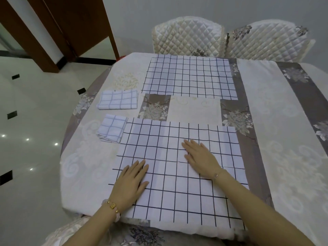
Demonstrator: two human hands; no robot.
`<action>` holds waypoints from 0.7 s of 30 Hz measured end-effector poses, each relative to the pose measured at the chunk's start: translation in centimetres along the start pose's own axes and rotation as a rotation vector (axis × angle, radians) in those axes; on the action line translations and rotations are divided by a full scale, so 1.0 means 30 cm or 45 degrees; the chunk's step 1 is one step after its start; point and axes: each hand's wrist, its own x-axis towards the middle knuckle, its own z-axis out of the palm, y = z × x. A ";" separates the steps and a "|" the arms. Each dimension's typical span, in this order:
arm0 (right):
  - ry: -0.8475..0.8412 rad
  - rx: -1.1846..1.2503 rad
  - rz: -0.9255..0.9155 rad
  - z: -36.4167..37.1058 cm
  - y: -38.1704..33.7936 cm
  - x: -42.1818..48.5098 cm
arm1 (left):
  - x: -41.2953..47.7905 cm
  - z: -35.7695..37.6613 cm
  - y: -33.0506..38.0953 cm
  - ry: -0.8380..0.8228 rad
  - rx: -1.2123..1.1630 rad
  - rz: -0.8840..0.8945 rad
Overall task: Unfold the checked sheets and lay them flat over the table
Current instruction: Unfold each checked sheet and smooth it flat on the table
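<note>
Both hands, left hand (130, 181) and right hand (199, 156), press flat with straight fingers on the near checked sheet (177, 174), lower centre (two folded sheets (118, 99) wait left). Smoothing outward from the middle should clear wrinkles.

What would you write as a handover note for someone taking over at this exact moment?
Left hand and right hand: open, flat on the near sheet, gripping nothing.
Done: near sheet and far sheet lie unfolded on the table.
To do: the farther folded sheet and the nearer folded sheet, both at the table's left side, need unfolding and laying flat.
</note>
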 end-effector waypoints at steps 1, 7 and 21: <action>0.008 -0.008 0.050 -0.015 0.032 0.020 | 0.000 -0.001 -0.001 -0.006 -0.013 -0.008; 0.004 -0.013 0.325 -0.091 0.146 0.109 | -0.004 -0.007 0.005 -0.065 -0.049 -0.036; -0.013 0.012 0.070 -0.013 -0.087 0.089 | 0.048 -0.027 0.020 0.221 0.025 0.060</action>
